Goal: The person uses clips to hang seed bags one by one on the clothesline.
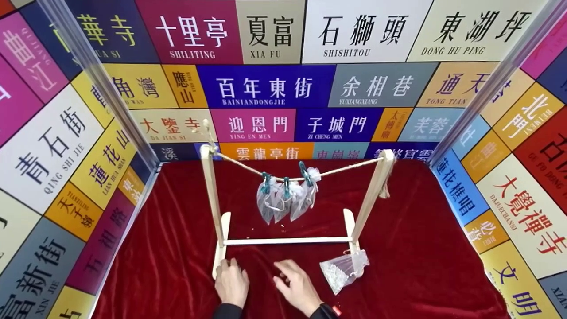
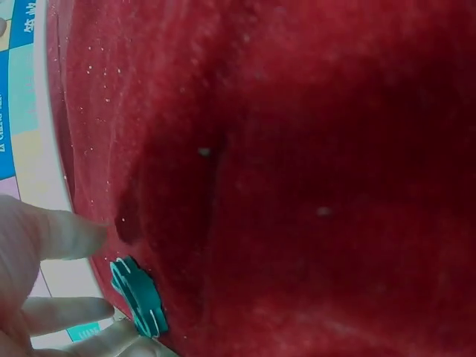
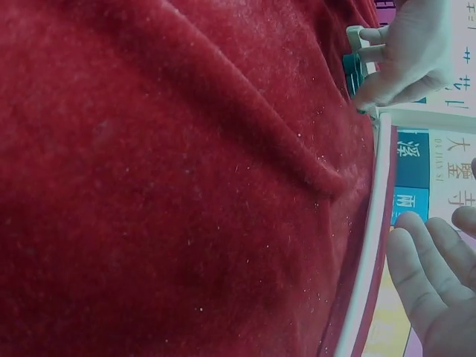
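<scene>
My left hand [image 1: 232, 283] is low by the left foot of a wooden rack [image 1: 288, 241]. In the left wrist view, a teal clothespin [image 2: 140, 297] lies at its fingertips, with the thumb apart from it. The right wrist view also shows the left hand [image 3: 413, 52] reaching to that clothespin [image 3: 353, 73]. My right hand [image 1: 297, 287] is over the cloth with fingers relaxed and holding nothing. A rope [image 1: 345, 168] sags between the rack's posts. Small sheer bags [image 1: 268, 206] hang from it on teal clothespins [image 1: 286, 188].
A sheer bag of pale bits [image 1: 339, 272] lies by the rack's right foot. Dark red velvet [image 1: 421, 248] covers the table, with small pale crumbs on it. Panels of colourful printed signs [image 1: 266, 86] stand at the back and both sides.
</scene>
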The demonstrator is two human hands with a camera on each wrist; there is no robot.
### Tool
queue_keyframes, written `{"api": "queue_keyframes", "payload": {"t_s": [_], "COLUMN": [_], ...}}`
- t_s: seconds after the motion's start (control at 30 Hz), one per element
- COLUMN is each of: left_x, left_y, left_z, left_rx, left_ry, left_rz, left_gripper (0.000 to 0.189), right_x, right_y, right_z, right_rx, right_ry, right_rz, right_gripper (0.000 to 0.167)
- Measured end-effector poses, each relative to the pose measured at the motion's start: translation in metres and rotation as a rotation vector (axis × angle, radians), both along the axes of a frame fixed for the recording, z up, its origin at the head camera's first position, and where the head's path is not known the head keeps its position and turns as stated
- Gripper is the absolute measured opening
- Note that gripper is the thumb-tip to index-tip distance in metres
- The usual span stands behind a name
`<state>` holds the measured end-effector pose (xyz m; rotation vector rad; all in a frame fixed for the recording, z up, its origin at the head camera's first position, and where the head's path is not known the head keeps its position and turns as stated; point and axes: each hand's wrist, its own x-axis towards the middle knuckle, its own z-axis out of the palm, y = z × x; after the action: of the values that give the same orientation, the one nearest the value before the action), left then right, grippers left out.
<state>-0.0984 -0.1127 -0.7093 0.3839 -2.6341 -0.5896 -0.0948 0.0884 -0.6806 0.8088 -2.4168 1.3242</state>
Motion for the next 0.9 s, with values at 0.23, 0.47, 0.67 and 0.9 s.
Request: {"api": "queue_keyframes", "payload": {"t_s": [0.23,0.47,0.67,0.9], "left_x": [-0.002,-0.006,-0.014,-0.014], "left_y": [-0.004,-0.006,0.005,0.036], "left_z": [-0.002,0.007,0.033,0.076], "left_rx": [0.053,0.180,0.324,0.487], "left_ry": [0.011,-0.001,0.072,0.279], "left_rz": [-0.028,-0.002,-0.042,-0.246], "left_gripper": [0.025,0.028,0.028,0.035], "right_x": [-0.001,-0.004,-0.012,-0.023], "right_y": [0.002,0.006,0.012,0.019], "right_z": [0.002,0.006,0.015,0.040], "right_rx": [-0.006,-0.017,-0.067,-0.234], "right_ry": [0.012,-0.002,0.000,-0.047], "right_rz": [-0.006,-0.011,-0.035,-0.053], "right_gripper": [0.038,0.038,0.036,0.032]}}
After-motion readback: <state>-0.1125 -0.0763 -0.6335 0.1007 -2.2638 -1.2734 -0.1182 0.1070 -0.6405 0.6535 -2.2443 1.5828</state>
